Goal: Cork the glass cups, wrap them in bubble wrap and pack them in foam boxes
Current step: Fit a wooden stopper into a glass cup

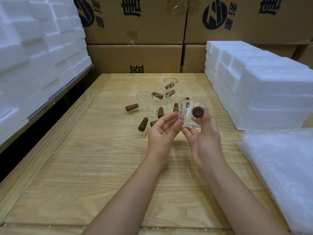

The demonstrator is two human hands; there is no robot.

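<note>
View from a head-worn camera, looking down at a pale wooden table [76, 167] with two bare forearms reaching in from the bottom edge.

Just right of the frame's centre, the right hand [206, 143] held a clear glass cup [189, 119] lifted above the table and tipped on its side. The thumb curled under the cup and the fingers rose behind it. A dark brown cork [197, 112] sat at the cup, its round end facing the camera; motion blur made it unclear whether it was seated or only pressed against the glass.

The left hand [164, 131] was palm up just left of the cup, fingers loosely extended and gripping nothing. Its fingertips reached the cup's left edge, though contact could not be confirmed.

Behind the hands, in the middle of the frame, a huddle of empty glass cups [146, 99] stood on the table. Loose corks [131, 108] lay among and around them, most on their sides.

Along the right side of the frame, white foam boxes [264, 85] were stacked in rows. Below them, at lower right, lay a pile of bubble wrap [284, 170] sheets. More white foam pieces [33, 56] were heaped at the upper left. Brown cardboard cartons [135, 55] with black printing filled the top of the frame behind the table.
</note>
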